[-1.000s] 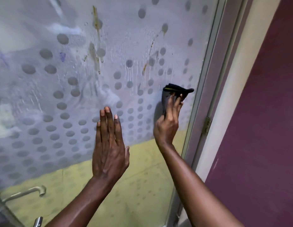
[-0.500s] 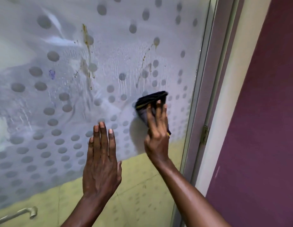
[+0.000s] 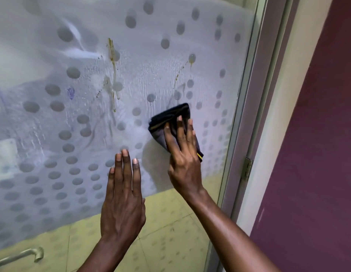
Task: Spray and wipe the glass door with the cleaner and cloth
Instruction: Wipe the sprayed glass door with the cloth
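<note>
The glass door [image 3: 143,61] fills most of the view, frosted with grey dots, wet with spray droplets and marked by brownish streaks [image 3: 112,61]. My right hand [image 3: 183,158] presses a folded dark cloth [image 3: 168,118] flat against the glass at centre right. My left hand [image 3: 122,199] lies flat on the glass just left of and below it, fingers together, holding nothing. No cleaner bottle is in view.
The door's metal frame [image 3: 247,114] and a hinge [image 3: 246,169] run down the right of the glass. A purple wall [image 3: 318,134] stands further right. A metal handle [image 3: 23,257] shows at the bottom left. Yellowish floor tiles show through the lower glass.
My right hand has slid the cloth left from near the frame towards the door's middle. My left hand has kept its flat press on the glass.
</note>
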The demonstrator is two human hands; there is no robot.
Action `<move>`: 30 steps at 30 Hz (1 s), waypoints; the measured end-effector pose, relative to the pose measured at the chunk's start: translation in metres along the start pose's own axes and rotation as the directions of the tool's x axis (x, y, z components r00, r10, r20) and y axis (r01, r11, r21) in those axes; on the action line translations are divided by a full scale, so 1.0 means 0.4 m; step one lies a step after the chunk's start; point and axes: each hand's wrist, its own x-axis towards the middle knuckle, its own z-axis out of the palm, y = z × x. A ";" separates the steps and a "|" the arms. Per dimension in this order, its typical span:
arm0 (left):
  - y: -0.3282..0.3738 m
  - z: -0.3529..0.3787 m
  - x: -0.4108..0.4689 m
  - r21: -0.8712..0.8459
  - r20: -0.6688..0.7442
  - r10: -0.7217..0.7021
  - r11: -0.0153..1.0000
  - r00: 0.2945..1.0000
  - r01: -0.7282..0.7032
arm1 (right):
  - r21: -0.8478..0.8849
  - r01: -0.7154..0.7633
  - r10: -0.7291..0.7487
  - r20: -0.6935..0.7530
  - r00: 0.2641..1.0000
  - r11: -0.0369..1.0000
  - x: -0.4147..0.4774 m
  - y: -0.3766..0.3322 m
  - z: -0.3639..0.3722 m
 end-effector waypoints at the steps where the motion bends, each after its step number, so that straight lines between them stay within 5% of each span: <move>1: 0.003 -0.005 0.000 -0.010 0.001 -0.002 1.000 1.000 0.002 | -0.004 -0.032 0.032 0.011 0.999 0.999 -0.016 0.016 -0.008; 5: 0.002 -0.031 -0.004 -0.049 -0.002 -0.002 0.999 1.000 0.002 | 0.115 -0.403 0.414 -0.100 0.905 0.908 0.069 0.086 -0.067; 8: -0.027 -0.043 -0.018 -0.053 -0.015 -0.021 0.998 1.000 0.020 | 0.219 -0.524 0.562 -0.184 0.806 0.823 0.223 0.119 -0.105; 11: -0.056 -0.044 -0.031 -0.035 -0.004 -0.039 0.999 0.999 0.039 | 0.233 -0.461 0.508 -0.216 0.834 0.856 0.306 0.085 -0.102; 15: -0.072 -0.035 -0.036 -0.018 -0.002 -0.022 1.000 1.000 0.022 | 0.161 -0.183 0.214 -0.199 0.956 0.970 0.239 -0.001 -0.063; 19: -0.064 -0.037 -0.034 -0.022 -0.001 -0.035 0.999 0.999 0.035 | 0.099 -0.061 0.067 -0.061 0.996 0.993 0.119 -0.017 -0.036; 26: -0.103 -0.051 -0.057 -0.052 -0.014 -0.038 0.998 0.999 0.037 | 0.206 -0.416 0.452 -0.177 0.874 0.886 0.341 0.049 -0.129; 30: -0.117 -0.055 -0.056 -0.012 0.019 -0.038 0.999 0.999 0.038 | 0.181 -0.302 0.339 -0.227 0.913 0.936 0.427 0.001 -0.127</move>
